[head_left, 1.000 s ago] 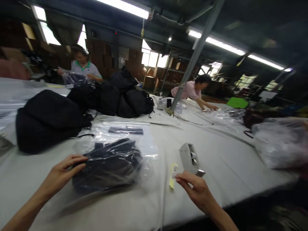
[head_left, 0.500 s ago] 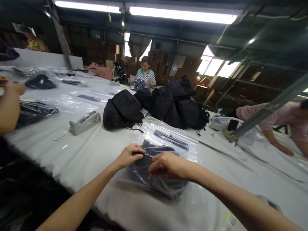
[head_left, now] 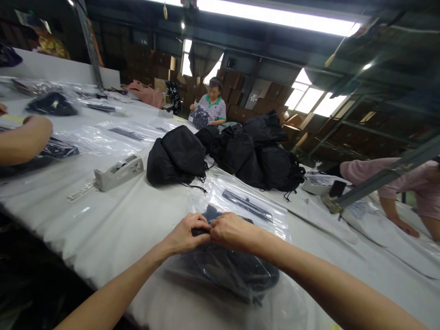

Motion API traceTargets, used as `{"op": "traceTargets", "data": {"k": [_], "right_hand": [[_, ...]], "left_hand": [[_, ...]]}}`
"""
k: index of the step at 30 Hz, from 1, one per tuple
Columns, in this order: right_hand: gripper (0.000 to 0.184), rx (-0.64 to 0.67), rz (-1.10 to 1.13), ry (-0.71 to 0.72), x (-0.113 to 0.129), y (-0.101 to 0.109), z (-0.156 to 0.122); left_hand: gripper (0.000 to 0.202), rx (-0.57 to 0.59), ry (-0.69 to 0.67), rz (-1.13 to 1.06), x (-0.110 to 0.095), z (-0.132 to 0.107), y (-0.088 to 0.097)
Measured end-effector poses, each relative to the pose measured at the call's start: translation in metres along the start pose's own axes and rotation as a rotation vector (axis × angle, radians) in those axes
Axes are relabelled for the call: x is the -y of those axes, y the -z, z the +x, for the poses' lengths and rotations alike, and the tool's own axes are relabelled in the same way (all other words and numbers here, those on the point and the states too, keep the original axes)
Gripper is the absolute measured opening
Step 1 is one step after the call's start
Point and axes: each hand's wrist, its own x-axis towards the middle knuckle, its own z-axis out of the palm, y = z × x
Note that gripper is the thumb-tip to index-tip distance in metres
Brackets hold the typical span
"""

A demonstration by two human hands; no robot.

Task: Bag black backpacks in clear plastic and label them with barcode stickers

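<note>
A clear plastic bag (head_left: 237, 275) with a dark folded item inside lies on the white table in front of me. My left hand (head_left: 187, 233) pinches the bag's upper edge between thumb and fingers, with some dark material showing in the pinch. Right beside it, almost touching, my right hand (head_left: 230, 231) is closed on the same edge. Its fingertips are partly hidden behind the knuckles. Just behind my hands, a flat clear plastic bag with a dark printed strip (head_left: 247, 204) lies on the table.
Black drawstring bags (head_left: 177, 156) are piled beyond my hands. A grey tape dispenser (head_left: 118, 172) stands to the left. A co-worker's arm (head_left: 27, 142) reaches in at far left, another person (head_left: 213, 105) sits opposite. A metal post (head_left: 388, 172) slants at right, near a person in pink.
My right hand has moved left and up to the bag's edge, close beside my left hand. The bagged item has shifted slightly, and the co-worker's arm at left has moved.
</note>
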Motion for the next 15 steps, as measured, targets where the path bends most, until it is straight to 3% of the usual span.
{"op": "traceTargets", "data": {"k": [3,6,9,12,15], "right_hand": [[0.015,-0.009,0.003,0.018,-0.004,-0.005,-0.002],[0.011,-0.054,0.117,-0.010,-0.012,-0.009,-0.004],[0.037,-0.104,0.370,-0.169,-0.027,-0.016,-0.005],[0.026,-0.143,0.539,-0.335,-0.044,-0.028,-0.011],[0.026,-0.227,0.531,-0.442,-0.044,-0.036,-0.028]], "left_hand": [[0.030,-0.009,0.011,0.030,-0.001,-0.001,-0.005],[0.030,-0.037,0.041,0.043,0.001,-0.002,-0.011],[0.026,-0.033,0.059,0.040,0.002,-0.001,-0.013],[0.022,-0.013,0.067,0.034,0.002,-0.001,-0.011],[0.025,-0.004,0.088,0.018,0.001,0.001,-0.009]]}}
